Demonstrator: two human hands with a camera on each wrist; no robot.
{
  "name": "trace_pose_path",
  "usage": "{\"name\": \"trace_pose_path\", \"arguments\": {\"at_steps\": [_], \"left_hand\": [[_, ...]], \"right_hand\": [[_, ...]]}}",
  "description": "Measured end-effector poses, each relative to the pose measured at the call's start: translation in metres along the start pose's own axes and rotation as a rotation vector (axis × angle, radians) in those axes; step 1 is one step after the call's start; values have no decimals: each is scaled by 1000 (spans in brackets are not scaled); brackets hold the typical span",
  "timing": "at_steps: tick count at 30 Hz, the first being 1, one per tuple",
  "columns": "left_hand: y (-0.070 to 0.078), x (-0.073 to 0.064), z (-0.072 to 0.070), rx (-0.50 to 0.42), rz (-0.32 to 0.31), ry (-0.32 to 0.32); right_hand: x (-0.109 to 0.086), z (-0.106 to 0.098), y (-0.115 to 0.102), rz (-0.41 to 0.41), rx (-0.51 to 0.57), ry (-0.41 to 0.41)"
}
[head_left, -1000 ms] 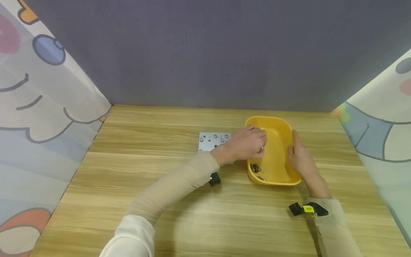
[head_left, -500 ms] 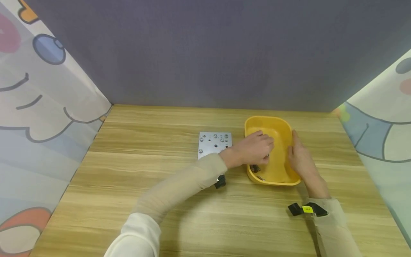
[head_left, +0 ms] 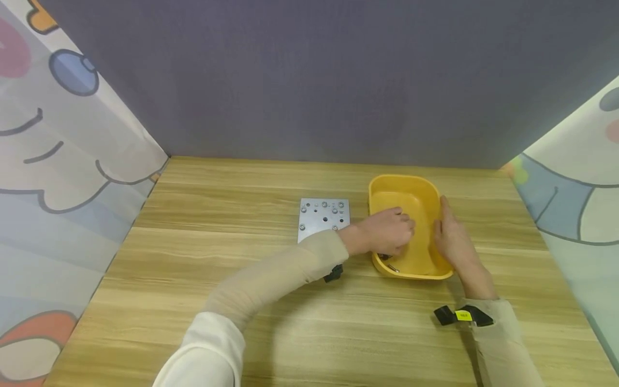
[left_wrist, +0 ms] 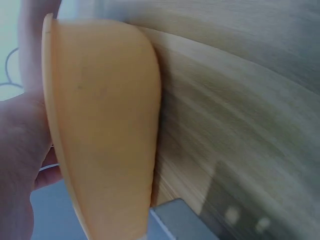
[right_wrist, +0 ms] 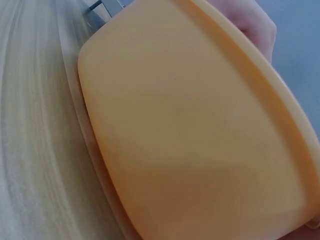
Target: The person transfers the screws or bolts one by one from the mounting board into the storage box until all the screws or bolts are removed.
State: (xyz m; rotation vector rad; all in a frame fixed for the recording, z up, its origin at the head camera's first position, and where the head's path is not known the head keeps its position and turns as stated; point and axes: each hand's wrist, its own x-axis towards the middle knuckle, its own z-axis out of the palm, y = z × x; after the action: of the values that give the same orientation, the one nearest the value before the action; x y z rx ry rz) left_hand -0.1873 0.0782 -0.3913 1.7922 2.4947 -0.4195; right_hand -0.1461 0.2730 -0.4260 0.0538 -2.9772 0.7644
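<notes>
A yellow plastic tray (head_left: 423, 263) stands on the wooden table. My left hand (head_left: 389, 231) reaches over its left wall, fingers bent down inside; the fingertips and anything between them are hidden. My right hand (head_left: 454, 239) lies along the outside of the right wall with fingers fairly straight. Close below the left hand, small dark metal parts (head_left: 385, 257) show partly, and a small screw-like piece (head_left: 394, 268) lies near the tray's front left corner. In the left wrist view, the tray's wall (left_wrist: 105, 125) hides the fingers' work.
Left of the tray lies a silver metal plate (head_left: 314, 217) with holes and several bolt heads, partly covered by the left sleeve (head_left: 290, 263). A grey panel (head_left: 309, 80) rises behind the table (head_left: 217, 204). Printed curtains (head_left: 72, 177) hang at both sides.
My left hand has moved right and toward the front, lower into the tray, now covering more of the small metal parts. My right hand stays against the tray wall.
</notes>
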Motion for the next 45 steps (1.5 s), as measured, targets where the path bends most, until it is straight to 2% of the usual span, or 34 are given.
{"name": "trace_pose_path", "arguments": {"at_steps": [6,13,20,29,36,42,45], "left_hand": [[3,0,5,99,51,9],[6,0,8,119,77,33],[10,2,8,190,119,18],[13,3,10,225,130,39],[14,4,10,232,133,23],[14,3,10,218,112,12],[14,2,11,225,108,26]], "right_hand": [[1,0,-2,11,0,-10],[2,-1,-3,15,7,-12],[3,1,-3,14,5,-4],[1,0,-2,15,6,-12],[1,-1,-1,34,-4,-35],[0,-1,-2,29,-1,-15],[1,-1,-2,28,6,-6]]}}
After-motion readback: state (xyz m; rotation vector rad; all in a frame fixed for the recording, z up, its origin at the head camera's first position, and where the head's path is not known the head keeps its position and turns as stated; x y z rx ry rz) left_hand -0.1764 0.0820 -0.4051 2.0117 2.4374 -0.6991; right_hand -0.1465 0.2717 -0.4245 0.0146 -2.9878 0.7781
